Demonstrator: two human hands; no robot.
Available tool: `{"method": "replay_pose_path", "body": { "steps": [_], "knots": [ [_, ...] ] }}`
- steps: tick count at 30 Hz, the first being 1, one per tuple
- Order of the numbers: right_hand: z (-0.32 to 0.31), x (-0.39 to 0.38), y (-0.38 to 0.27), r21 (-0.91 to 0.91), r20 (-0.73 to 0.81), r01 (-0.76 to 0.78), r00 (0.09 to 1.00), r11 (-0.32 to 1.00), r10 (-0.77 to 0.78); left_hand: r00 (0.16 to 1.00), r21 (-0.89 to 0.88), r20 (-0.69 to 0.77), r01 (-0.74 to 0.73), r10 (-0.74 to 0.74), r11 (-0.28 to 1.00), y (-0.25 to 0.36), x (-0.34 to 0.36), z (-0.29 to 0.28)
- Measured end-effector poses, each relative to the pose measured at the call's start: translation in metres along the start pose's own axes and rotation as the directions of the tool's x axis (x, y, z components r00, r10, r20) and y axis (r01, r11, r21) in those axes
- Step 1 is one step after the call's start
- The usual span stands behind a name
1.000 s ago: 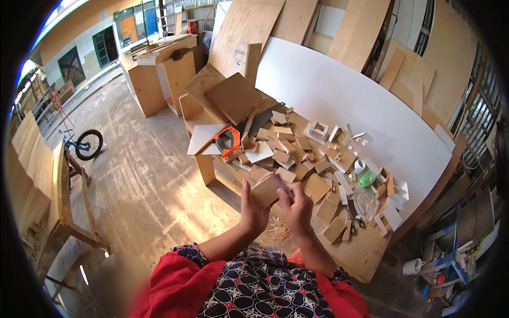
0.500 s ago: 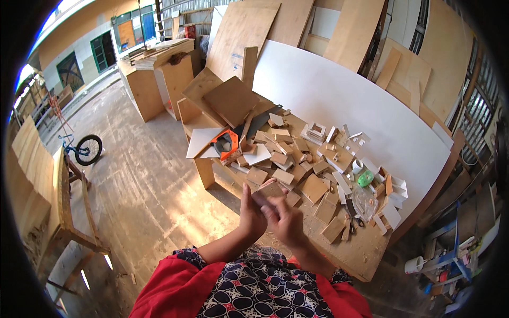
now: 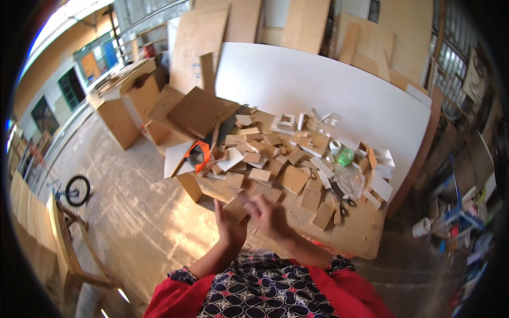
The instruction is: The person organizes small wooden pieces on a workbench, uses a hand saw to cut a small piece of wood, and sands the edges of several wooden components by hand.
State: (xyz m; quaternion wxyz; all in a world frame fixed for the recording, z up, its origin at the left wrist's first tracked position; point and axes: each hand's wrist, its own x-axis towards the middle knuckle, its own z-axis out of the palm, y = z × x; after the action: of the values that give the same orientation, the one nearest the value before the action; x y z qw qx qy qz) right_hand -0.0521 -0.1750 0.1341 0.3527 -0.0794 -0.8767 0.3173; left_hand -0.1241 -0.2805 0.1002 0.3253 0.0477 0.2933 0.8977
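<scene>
A small flat wooden block (image 3: 235, 209) lies in my left hand (image 3: 231, 229), its thumb standing up along one side and the other fingers hidden beneath. My right hand (image 3: 269, 218) is at the block's right edge, fingers curled in and slightly blurred. Something thin and greyish (image 3: 244, 197) shows by its fingertips, too unclear to name. Both hands are raised in front of the workbench (image 3: 350, 238). Beyond them, many wooden offcuts (image 3: 294, 179) lie heaped on the bench top.
An orange-framed tool (image 3: 197, 156) sits at the heap's left. Scissors (image 3: 343, 204), a green crumpled item (image 3: 345, 156) and a white roll (image 3: 334, 146) lie right. A large white panel (image 3: 318, 79) stands behind the bench. Another wooden bench (image 3: 58, 238) is at far left.
The view has turned to the right and tilted. My right hand has shifted from over the block to its right edge, and more of the block's face shows.
</scene>
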Motion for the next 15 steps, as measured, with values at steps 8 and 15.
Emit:
{"method": "replay_pose_path", "body": {
  "steps": [8,15],
  "knots": [
    [0.006,-0.021,0.027,0.101,-0.022,-0.069,0.997,0.993,0.071,0.998,-0.044,-0.003,0.061,-0.061,0.997,-0.014,-0.006,-0.016],
    [0.005,-0.037,0.022,0.067,0.01,-0.072,0.997,0.995,0.072,0.993,0.051,0.104,0.056,-0.061,0.997,-0.015,-0.013,0.002]
  ]
}}
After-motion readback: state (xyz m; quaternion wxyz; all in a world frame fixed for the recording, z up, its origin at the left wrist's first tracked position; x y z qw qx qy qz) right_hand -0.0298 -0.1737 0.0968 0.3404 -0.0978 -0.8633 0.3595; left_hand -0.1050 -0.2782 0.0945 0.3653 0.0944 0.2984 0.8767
